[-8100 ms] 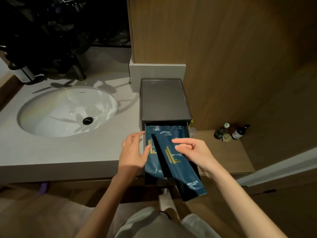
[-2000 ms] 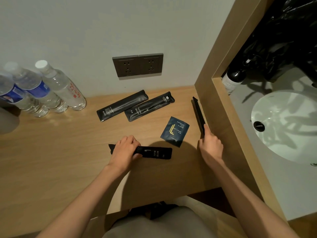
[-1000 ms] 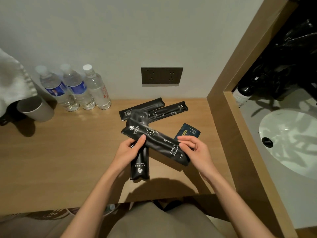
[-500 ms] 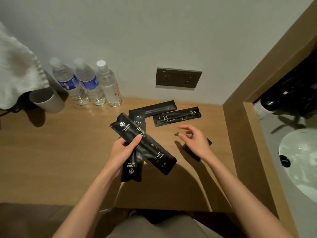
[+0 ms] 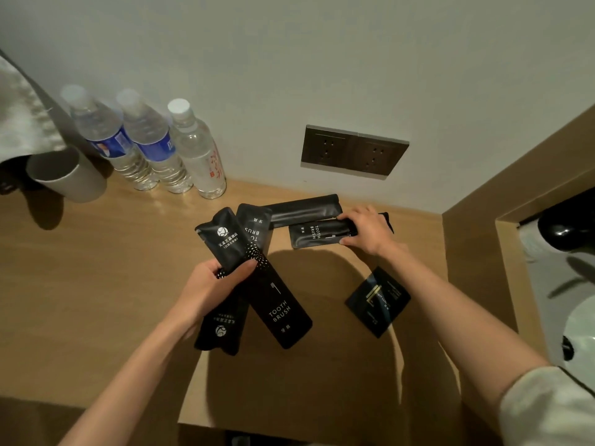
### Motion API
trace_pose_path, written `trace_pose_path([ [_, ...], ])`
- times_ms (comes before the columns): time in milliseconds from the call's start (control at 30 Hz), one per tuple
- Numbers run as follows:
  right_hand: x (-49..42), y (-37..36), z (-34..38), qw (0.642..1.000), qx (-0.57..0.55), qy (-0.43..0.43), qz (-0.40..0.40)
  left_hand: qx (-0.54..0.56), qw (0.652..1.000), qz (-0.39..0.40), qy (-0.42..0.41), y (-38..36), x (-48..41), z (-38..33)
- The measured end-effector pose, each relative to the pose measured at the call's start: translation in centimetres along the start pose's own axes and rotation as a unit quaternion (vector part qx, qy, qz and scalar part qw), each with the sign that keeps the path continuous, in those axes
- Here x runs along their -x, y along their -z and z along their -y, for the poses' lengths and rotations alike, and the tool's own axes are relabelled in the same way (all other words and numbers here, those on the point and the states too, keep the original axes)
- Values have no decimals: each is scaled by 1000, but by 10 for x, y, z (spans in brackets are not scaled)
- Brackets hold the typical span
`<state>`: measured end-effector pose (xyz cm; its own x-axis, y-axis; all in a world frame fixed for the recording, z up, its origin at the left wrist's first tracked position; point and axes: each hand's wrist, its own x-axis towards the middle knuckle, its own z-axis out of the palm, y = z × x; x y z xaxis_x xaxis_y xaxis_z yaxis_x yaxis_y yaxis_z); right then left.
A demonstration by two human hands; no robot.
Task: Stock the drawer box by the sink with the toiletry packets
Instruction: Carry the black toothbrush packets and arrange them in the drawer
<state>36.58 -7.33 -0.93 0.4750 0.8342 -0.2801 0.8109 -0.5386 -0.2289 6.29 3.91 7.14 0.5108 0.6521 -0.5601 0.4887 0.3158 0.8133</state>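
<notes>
While the drawer box is out of sight, you can judge progress only from the packets in front of you, and none of these five is stocked yet. Your left hand (image 5: 219,284) holds two long black packets crossed over one another above the wooden counter (image 5: 96,284). The front toothbrush packet (image 5: 277,304) is pinned under your thumb, and the back packet (image 5: 222,329) sits behind it, its ends showing past your fingers on both sides.

Your right hand (image 5: 367,230) is at the far side of the counter. Its fingers are curled over the right end of a third toothbrush packet (image 5: 318,233) and the thumb is against its near edge. Whether that packet is off the wood cannot be told.

Just beyond it, close to the wall below the socket plate (image 5: 354,152), lies a plain long packet (image 5: 306,207) that neither hand touches. The square dark packet (image 5: 376,300) lies alone nearer to you, just left of your right forearm.

This looks like the gathering stage: two packets are in hand, one is being grasped and two are left to collect. After that comes the carry to the right, past the wooden partition towards the sink (image 5: 582,333), and laying them in the drawer. The water bottles (image 5: 145,146) and the cup (image 5: 67,173) at the far left play no part.
</notes>
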Motion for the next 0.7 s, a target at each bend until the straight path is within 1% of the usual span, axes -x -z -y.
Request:
trace_pose_path([
  [133, -3, 0, -2, 1000, -9, 13, -5, 5, 1000, 1, 14, -5, -2, 1],
  [233, -1, 2, 0, 1000, -10, 24, -9, 14, 1000, -7, 9, -10, -1, -3],
  [400, 6, 9, 3, 997, -44, 41, 48, 38, 999, -24, -18, -13, 4, -7],
  [467, 13, 14, 3, 995, -78, 46, 50, 45, 998, -35, -21, -13, 5, -8],
  [533, 24, 24, 5, 991, -121, 50, 15, 54, 997, -43, -21, -13, 7, -9],
  [600, 43, 37, 12, 982, -181, 34, -45, 52, 997, -51, -31, -14, 10, -10],
  [700, 82, 56, 30, 946, -298, 3, -124, 48, 996, -50, -54, -16, 22, -13],
])
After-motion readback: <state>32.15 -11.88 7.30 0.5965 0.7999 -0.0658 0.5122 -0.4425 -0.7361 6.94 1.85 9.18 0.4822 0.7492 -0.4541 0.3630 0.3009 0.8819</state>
